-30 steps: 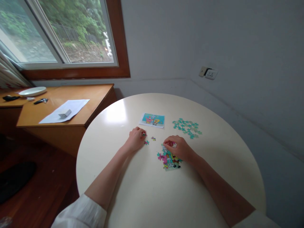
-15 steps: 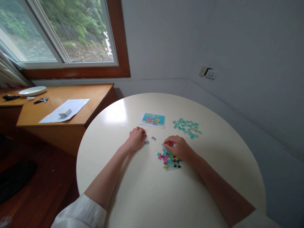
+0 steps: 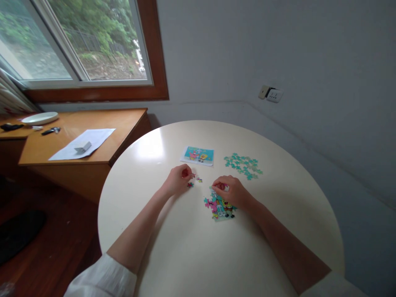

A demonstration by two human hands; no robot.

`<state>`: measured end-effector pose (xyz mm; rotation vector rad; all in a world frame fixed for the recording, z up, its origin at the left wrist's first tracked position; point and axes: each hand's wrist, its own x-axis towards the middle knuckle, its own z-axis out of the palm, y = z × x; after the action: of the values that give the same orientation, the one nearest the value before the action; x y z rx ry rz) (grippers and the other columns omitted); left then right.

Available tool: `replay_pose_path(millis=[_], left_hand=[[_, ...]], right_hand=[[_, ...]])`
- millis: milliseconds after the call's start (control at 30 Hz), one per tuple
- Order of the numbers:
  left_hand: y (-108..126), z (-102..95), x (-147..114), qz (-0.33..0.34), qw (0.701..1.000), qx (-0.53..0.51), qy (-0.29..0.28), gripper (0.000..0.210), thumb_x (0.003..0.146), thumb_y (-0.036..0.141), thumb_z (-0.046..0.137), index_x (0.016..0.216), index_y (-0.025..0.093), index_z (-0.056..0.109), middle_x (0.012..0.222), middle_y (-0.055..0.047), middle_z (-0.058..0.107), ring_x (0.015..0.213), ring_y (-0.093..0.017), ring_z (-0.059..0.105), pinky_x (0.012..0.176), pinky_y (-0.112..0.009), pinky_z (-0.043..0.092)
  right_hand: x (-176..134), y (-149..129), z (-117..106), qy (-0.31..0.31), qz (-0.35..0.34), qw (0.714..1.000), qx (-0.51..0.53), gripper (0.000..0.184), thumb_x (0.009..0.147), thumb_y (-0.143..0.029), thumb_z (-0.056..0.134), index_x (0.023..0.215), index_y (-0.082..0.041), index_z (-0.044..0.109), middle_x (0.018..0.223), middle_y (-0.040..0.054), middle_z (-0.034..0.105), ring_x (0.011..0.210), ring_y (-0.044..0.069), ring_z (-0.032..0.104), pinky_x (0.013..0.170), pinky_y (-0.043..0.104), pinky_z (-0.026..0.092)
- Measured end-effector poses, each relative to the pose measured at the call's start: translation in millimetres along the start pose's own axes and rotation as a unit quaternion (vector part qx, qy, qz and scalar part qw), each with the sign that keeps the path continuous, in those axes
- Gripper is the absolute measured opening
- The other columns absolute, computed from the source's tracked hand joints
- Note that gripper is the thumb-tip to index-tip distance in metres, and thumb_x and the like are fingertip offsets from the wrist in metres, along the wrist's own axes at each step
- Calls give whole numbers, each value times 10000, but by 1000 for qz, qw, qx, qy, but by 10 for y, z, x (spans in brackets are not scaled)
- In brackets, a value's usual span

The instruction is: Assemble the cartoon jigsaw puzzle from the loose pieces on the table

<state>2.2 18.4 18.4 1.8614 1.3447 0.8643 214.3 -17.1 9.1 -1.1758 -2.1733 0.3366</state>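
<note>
My left hand (image 3: 179,179) is closed in a pinch on a small pink jigsaw piece (image 3: 193,175), left of the table's middle. Beside its fingers lie a red-and-teal piece (image 3: 190,185) and a yellow-and-purple one (image 3: 199,180). Over the top edge of a partly joined cartoon jigsaw (image 3: 219,207) rests my right hand (image 3: 230,191), thumb and forefinger pressed together. A pink-and-white bit of a piece shows within its curled fingers; the hand covers the jigsaw's upper right part.
Beyond the hands lies a picture card (image 3: 198,156) with the cartoon scene. Several loose teal pieces (image 3: 243,164) are spread at the right on the round white table (image 3: 185,255). A wooden desk (image 3: 126,119) at the left bears paper (image 3: 95,138) and a white plate (image 3: 40,119).
My left hand has turned slightly and now shows the pink piece at its fingertips. My right hand stays over the joined jigsaw. The view has shifted a little.
</note>
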Motion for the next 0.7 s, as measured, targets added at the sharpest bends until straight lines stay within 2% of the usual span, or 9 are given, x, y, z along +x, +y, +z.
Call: replay_pose_path(millis=[133,300,467,600,700], left_hand=[[97,44,-42,-32,984,-142,-106,58,650,155,559,621,127,518,561,4,566,529,-87,527,524,-200,393],[175,105,-125,-48,966,-167,-193,43,622,150,567,602,133,532,563,0,602,569,-106,576,550,-210,424],[260,127,-176,-67,963,-135,-222,33,614,110,513,600,140,516,482,25,561,511,-101,559,499,-195,406],[313,137,-193,-79,966,-115,-220,59,596,85,484,588,140,505,461,41,522,447,-69,487,444,-172,360],[314,146,-195,-63,972,-74,-215,45,609,110,494,589,138,523,446,50,492,419,-61,432,422,-173,331]], right_hand=[[-3,-22,-14,0,-2,1000,1,47,728,-174,581,684,-177,595,601,-9,612,547,103,522,633,264,368],[0,-63,-25,8,-10,1000,14,50,741,-167,565,707,-181,599,625,-3,611,588,113,534,635,266,368],[1,-86,-3,-10,-26,999,20,51,753,-172,571,746,-184,619,653,8,618,650,131,543,648,278,359],[-9,-96,28,-28,-29,999,20,53,749,-175,585,752,-195,634,702,14,639,705,144,550,683,293,348],[-8,-110,33,-37,-31,999,21,65,739,-156,590,741,-200,638,730,17,651,734,151,557,707,302,343]])
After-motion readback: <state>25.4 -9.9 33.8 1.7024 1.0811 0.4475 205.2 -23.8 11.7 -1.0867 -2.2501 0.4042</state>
